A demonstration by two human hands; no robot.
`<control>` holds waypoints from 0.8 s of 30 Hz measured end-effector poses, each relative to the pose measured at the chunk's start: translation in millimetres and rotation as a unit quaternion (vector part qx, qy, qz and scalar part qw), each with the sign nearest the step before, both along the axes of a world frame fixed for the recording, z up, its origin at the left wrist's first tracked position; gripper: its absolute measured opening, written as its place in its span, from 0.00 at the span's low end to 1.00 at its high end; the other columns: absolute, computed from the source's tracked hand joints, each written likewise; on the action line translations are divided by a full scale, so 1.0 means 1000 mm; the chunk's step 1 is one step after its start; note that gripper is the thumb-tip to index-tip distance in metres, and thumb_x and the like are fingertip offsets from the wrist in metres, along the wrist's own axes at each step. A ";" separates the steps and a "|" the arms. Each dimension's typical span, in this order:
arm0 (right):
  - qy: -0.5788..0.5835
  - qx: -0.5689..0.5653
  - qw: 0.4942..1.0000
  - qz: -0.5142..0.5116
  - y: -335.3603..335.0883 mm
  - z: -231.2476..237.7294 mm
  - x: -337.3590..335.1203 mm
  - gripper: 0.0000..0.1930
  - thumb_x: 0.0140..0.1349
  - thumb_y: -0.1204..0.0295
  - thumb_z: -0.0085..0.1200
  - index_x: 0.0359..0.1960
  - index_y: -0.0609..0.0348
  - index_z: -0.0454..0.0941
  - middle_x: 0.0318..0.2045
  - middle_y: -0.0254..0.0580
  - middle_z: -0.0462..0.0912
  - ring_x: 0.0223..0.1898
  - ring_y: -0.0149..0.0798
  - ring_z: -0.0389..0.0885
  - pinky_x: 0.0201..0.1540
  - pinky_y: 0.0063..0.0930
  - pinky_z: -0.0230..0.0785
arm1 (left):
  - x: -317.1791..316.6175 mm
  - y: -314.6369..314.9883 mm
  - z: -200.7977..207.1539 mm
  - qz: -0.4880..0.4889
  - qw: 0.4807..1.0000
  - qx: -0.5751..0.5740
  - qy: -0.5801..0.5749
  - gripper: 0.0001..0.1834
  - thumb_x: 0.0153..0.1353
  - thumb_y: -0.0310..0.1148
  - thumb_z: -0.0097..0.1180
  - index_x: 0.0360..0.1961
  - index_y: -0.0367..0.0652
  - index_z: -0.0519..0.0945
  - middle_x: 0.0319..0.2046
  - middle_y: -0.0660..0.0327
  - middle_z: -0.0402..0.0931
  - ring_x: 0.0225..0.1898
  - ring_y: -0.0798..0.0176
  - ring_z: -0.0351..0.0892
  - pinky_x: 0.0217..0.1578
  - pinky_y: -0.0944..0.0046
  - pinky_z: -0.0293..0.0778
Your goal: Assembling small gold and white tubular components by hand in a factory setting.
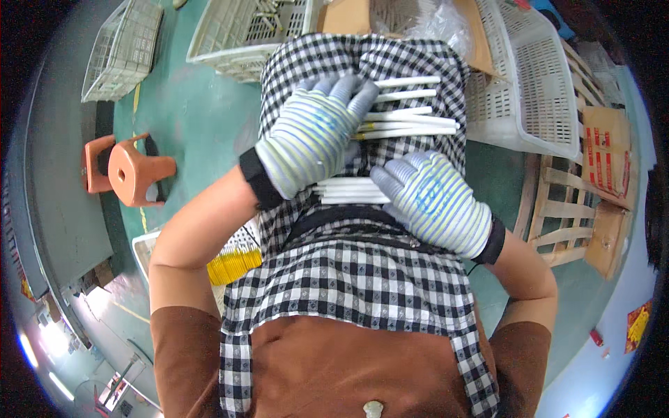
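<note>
Both my hands wear grey-and-yellow striped knit gloves with grey-coated fingers, above my lap in a black-and-white checked apron (362, 275). My left hand (317, 132) is closed around the left ends of several thin white sticks (418, 129), which fan out to the right and show a little yellow near the fingers. Its fingertips are partly hidden. Closer to my body lies a second bunch of white sticks (345, 190), side by side across the lap. My right hand (435, 198) has its fingers curled over the right end of this bunch, covering those ends.
Beyond my knees stand a white crate (233, 59) with small parts and a cardboard box (345, 17) holding clear plastic. Another white crate (512, 104) is at right, near wooden pallets (557, 209). Orange stools (129, 171) stand left. Yellow pieces (233, 267) lie beside my left elbow.
</note>
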State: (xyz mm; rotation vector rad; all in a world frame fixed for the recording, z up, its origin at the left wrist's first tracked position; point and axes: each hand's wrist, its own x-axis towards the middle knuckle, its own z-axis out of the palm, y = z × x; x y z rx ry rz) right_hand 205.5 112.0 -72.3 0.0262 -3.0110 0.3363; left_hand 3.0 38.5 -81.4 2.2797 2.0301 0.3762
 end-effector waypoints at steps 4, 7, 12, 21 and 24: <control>-0.004 -0.071 0.997 -0.038 0.001 0.012 0.008 0.15 0.51 0.64 0.57 0.38 0.60 0.75 0.29 0.41 0.77 0.33 0.43 0.77 0.36 0.36 0.70 | 0.002 0.018 -0.006 -0.012 0.994 -0.071 0.076 0.35 0.42 0.32 0.61 0.55 0.41 0.67 0.34 0.55 0.76 0.35 0.51 0.77 0.34 0.53 0.71; 0.069 -0.089 0.991 -0.075 0.008 0.012 0.020 0.16 0.50 0.65 0.59 0.39 0.59 0.76 0.29 0.42 0.78 0.32 0.45 0.77 0.35 0.38 0.69 | -0.018 0.025 0.000 0.001 0.993 -0.114 -0.020 0.23 0.43 0.29 0.58 0.45 0.40 0.73 0.29 0.51 0.78 0.31 0.46 0.78 0.33 0.51 0.73; 0.172 -0.211 0.947 -0.172 0.025 0.014 0.025 0.12 0.53 0.69 0.58 0.39 0.59 0.77 0.32 0.46 0.81 0.33 0.48 0.79 0.37 0.39 0.70 | -0.062 0.021 0.010 0.072 0.950 -0.153 -0.262 0.32 0.45 0.35 0.65 0.54 0.36 0.73 0.43 0.48 0.79 0.45 0.56 0.79 0.48 0.62 0.71; 0.240 -0.599 0.736 -0.205 0.037 0.012 0.001 0.37 0.56 0.55 0.61 0.63 0.59 0.61 0.52 0.39 0.74 0.51 0.31 0.73 0.53 0.27 0.67 | -0.011 0.024 0.062 0.100 0.570 -0.076 -0.812 0.23 0.50 0.34 0.61 0.44 0.32 0.73 0.25 0.58 0.76 0.27 0.66 0.78 0.31 0.68 0.76; 0.211 -0.803 0.540 -0.135 0.033 0.039 -0.014 0.50 0.44 0.43 0.66 0.63 0.63 0.60 0.53 0.42 0.74 0.52 0.34 0.73 0.54 0.27 0.65 | 0.039 0.009 0.074 0.106 0.595 -0.235 -0.762 0.18 0.51 0.31 0.64 0.42 0.36 0.76 0.27 0.61 0.77 0.28 0.68 0.77 0.31 0.70 0.74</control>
